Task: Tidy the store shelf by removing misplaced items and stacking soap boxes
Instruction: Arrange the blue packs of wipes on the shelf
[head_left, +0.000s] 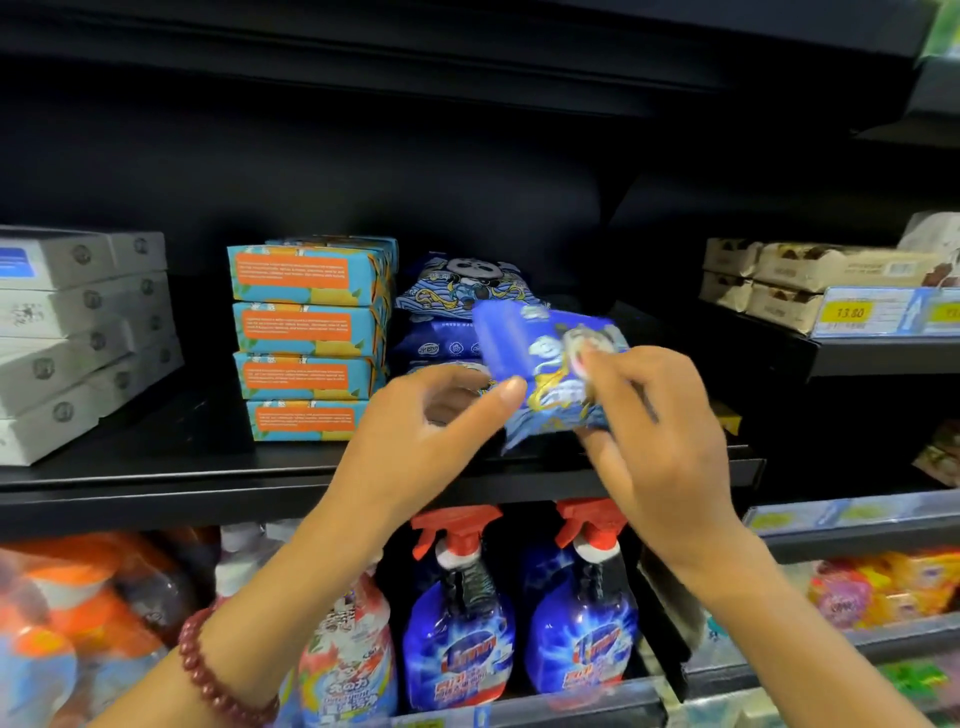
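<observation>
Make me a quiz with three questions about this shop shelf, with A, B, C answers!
1. Where are the blue spray bottles? A) under the shelf of soap boxes B) on top of them C) in a basket
2. How many soap boxes are stacked? A) two B) four C) six
3. The right hand is A) empty B) pushing a bottle C) holding a blue pack
Answers: 1 A, their red triggers sit under that shelf; 2 B, four lie stacked; 3 C, fingers pinch the pack.

right hand pinches blue packet; left hand just beside it; soap boxes stacked left
</observation>
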